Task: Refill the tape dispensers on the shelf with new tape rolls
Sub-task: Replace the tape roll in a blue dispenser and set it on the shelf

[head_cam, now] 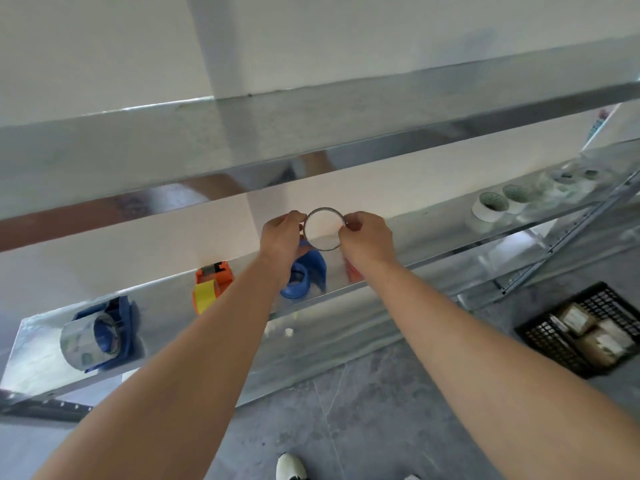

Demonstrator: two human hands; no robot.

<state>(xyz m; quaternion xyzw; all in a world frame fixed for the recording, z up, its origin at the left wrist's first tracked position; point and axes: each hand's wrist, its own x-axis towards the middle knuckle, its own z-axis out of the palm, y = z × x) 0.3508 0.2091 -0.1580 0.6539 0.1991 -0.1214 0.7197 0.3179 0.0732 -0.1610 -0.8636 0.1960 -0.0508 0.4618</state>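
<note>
Both hands hold a thin, nearly empty tape ring (323,212) up over the metal shelf (433,233). My left hand (282,233) pinches its left rim and my right hand (363,233) pinches its right rim. Under the hands stands a blue tape dispenser (306,275) with no roll on it. An orange dispenser (211,282) carrying a yellow roll stands to its left. Far left, a blue dispenser (104,330) carries a clear roll. A red object (353,273) shows partly behind my right wrist.
White tape rolls (491,206) lie along the right part of the shelf. A black basket (554,337) with several wrapped rolls sits on the grey floor at lower right. An upper shelf beam (311,133) crosses above the hands. A shoe (291,467) shows at the bottom.
</note>
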